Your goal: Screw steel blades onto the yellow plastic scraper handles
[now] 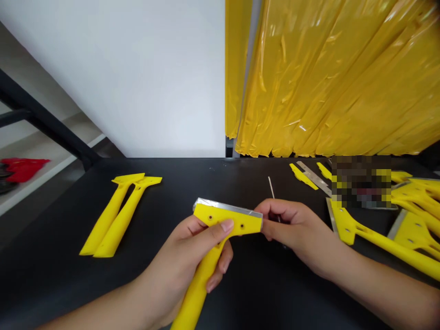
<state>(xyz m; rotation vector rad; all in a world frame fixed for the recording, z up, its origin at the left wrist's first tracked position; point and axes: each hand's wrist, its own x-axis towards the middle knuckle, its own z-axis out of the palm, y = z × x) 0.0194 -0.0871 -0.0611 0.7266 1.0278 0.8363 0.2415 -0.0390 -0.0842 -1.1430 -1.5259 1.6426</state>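
Note:
My left hand (192, 247) is wrapped round the yellow handle of a scraper (220, 217), its thumb pressed on the scraper's head. A bright metal blade edge runs along the top of that head, and two small holes show in its face. At the head's right end, my right hand (288, 222) pinches the corner between thumb and fingers. A thin metal rod (271, 187) sticks up behind the right fingers; whether this hand holds it too, I cannot tell. Its lower part is mostly hidden.
Two yellow scraper handles (118, 215) lie side by side on the black table (103, 293). To the right are several bladed scrapers (347, 224), yellow strips (304, 176) and a metal blade (314, 178). A blurred patch covers something there. Yellow plastic sheeting (337, 82) hangs behind.

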